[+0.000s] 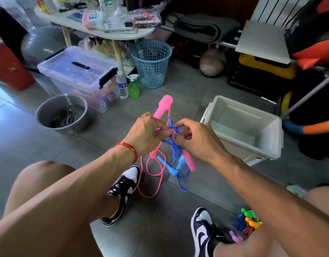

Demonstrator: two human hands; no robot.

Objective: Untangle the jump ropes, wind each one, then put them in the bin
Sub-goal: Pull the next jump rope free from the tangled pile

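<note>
Left hand [145, 134] and right hand [195, 140] both pinch the knot of the blue rope [173, 143] tangled with the pink rope [156, 160], fingers curled; loops dangle above the floor [48, 143]; white bin [252, 127] just right.

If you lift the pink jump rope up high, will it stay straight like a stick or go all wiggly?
Probably wiggly. The pink jump rope hangs in loose loops from the hands, so its cord looks floppy. Its pink handle sticks up straight, so that part seems stiff. It is knotted with the blue jump rope, so lifting one would likely drag the other along.
</note>
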